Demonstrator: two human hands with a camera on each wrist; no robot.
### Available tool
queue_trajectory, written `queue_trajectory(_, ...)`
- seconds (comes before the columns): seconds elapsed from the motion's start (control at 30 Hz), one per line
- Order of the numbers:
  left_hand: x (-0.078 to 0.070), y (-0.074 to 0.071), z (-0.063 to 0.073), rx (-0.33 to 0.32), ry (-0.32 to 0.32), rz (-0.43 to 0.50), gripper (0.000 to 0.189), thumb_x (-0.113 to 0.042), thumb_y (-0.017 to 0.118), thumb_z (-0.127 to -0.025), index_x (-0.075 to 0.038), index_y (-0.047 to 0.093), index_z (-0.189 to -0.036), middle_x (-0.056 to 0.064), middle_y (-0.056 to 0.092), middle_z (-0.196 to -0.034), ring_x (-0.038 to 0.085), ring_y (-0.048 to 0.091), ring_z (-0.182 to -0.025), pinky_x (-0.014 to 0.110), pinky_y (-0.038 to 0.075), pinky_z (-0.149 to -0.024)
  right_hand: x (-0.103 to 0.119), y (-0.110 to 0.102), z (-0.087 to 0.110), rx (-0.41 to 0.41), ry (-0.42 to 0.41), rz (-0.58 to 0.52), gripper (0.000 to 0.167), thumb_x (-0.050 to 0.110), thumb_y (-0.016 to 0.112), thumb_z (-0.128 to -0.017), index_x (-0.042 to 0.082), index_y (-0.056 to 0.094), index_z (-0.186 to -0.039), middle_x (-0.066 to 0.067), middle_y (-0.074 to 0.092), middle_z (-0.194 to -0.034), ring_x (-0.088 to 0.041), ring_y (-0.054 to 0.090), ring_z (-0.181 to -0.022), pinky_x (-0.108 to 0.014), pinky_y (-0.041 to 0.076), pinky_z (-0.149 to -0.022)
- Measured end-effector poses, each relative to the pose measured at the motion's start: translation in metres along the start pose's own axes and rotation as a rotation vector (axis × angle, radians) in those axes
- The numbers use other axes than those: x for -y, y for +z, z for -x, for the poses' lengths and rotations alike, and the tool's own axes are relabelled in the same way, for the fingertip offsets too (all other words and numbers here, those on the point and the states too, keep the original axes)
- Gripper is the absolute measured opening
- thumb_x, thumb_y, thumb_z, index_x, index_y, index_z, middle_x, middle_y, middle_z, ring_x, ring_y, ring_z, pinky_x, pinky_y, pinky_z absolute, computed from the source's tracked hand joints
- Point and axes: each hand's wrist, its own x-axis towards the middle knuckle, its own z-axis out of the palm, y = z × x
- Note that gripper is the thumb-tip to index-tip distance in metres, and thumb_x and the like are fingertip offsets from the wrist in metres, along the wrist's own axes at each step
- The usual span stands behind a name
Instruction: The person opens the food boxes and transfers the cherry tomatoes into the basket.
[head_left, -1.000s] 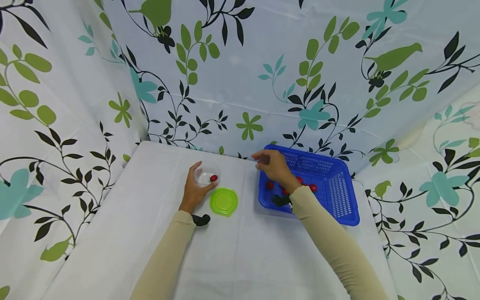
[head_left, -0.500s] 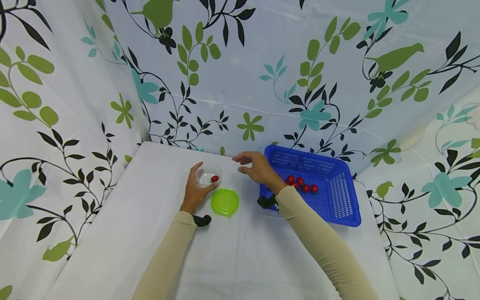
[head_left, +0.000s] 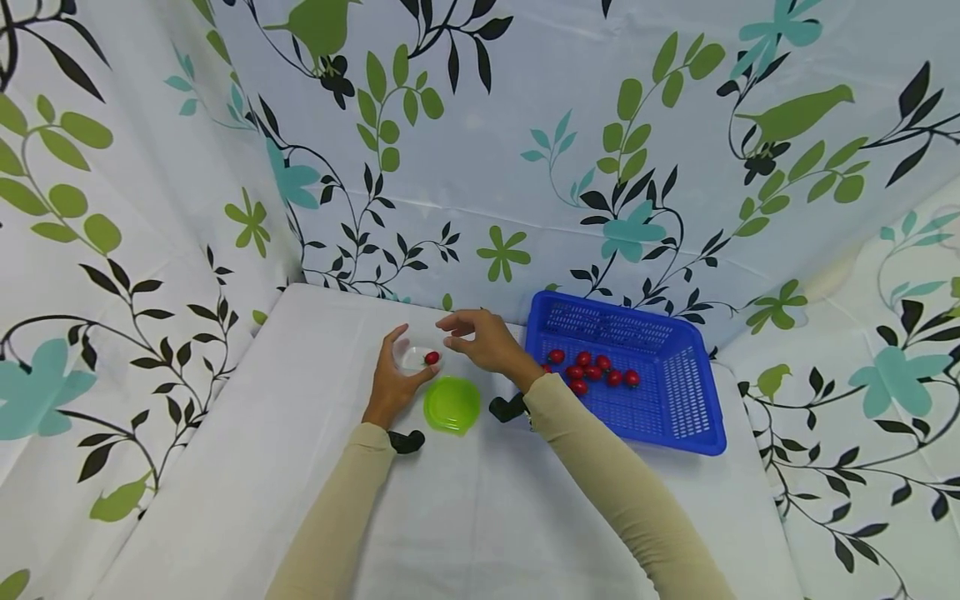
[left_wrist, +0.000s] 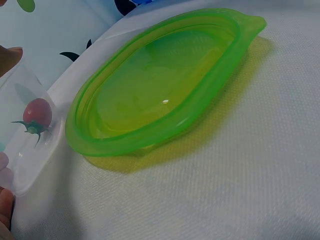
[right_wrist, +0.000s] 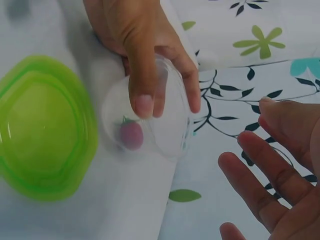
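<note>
My left hand [head_left: 388,387] grips a small clear plastic container [right_wrist: 172,117], thumb on one side and fingers on the other. One red cherry tomato [left_wrist: 38,114] with a green stem lies inside, seen through the wall. Just right of the container in the head view hovers my right hand [head_left: 487,340]. Its fingers [right_wrist: 267,175] are spread and bent, with nothing visible between them and the thumb. A translucent green lid [head_left: 452,405] with a tab lies on the white cloth, close by the container.
To the right stands a blue perforated plastic basket [head_left: 678,392], with several cherry tomatoes [head_left: 592,372] in it. A patterned curtain [head_left: 465,167] rises behind the table's far edge. Black straps with dark bulky parts [head_left: 508,408] sit at the wrists.
My right hand has moved left from over the basket to beside the clear container, uncovering the tomatoes in the basket. The left hand keeps its grip in the same place.
</note>
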Motion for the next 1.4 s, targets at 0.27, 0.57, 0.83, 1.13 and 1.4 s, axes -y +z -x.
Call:
queue_trajectory(0.27, 0.001, 0.0, 0.001, -0.003, 0.004, 0.018, 0.094, -0.031, 0.089, -0.088, -0.033, 0.032, -0.163, 0.008, 0.034, -0.172, 0.032, 0.034, -0.158, 0.063, 0.023, -0.131, 0.003, 0.018, -0.01, 0.028, -0.01, -0.007, 0.028, 0.016, 0.072, -0.102, 0.015, 0.074, -0.131, -0.005, 0.074, -0.135, -0.026, 0.071, -0.124, -0.049, 0.056, -0.111)
queue_trajectory(0.57, -0.001, 0.001, 0.001, -0.003, 0.004, 0.007, 0.096, -0.029, 0.089, -0.088, -0.033, 0.03, -0.164, 0.009, 0.033, -0.172, 0.034, 0.034, -0.158, 0.063, 0.026, -0.13, -0.002, 0.039, -0.027, 0.079, 0.022, 0.013, 0.028, 0.017, 0.069, -0.104, 0.017, 0.074, -0.131, -0.001, 0.073, -0.136, -0.025, 0.071, -0.124, -0.042, 0.059, -0.107)
queue_trajectory(0.83, -0.002, 0.001, -0.001, 0.002, 0.014, -0.002, 0.096, -0.033, 0.089, -0.088, -0.033, 0.03, -0.164, 0.003, 0.027, -0.176, 0.03, 0.025, -0.163, 0.061, 0.026, -0.131, 0.005, 0.05, -0.036, 0.134, 0.069, 0.124, 0.031, 0.019, 0.067, -0.106, 0.016, 0.071, -0.136, 0.0, 0.072, -0.141, -0.022, 0.072, -0.125, -0.043, 0.056, -0.11)
queue_trajectory(1.13, -0.004, -0.002, 0.0, 0.006, 0.019, 0.036, 0.094, -0.025, 0.087, -0.089, -0.03, 0.031, -0.165, 0.015, 0.032, -0.172, 0.034, 0.027, -0.161, 0.063, 0.024, -0.131, 0.008, 0.058, -0.041, 0.199, 0.086, 0.288, 0.033, 0.019, 0.065, -0.107, 0.018, 0.07, -0.139, -0.002, 0.068, -0.147, -0.025, 0.061, -0.138, -0.053, 0.042, -0.118)
queue_trajectory(1.4, -0.001, -0.002, 0.0, 0.005, 0.015, 0.028, 0.094, -0.024, 0.088, -0.088, -0.034, 0.032, -0.164, 0.009, 0.034, -0.171, 0.033, 0.032, -0.158, 0.062, 0.034, -0.126, 0.005, 0.063, -0.045, 0.174, 0.108, 0.304, 0.031, 0.018, 0.059, -0.109, 0.02, 0.071, -0.138, -0.002, 0.066, -0.149, -0.027, 0.059, -0.14, -0.054, 0.044, -0.116)
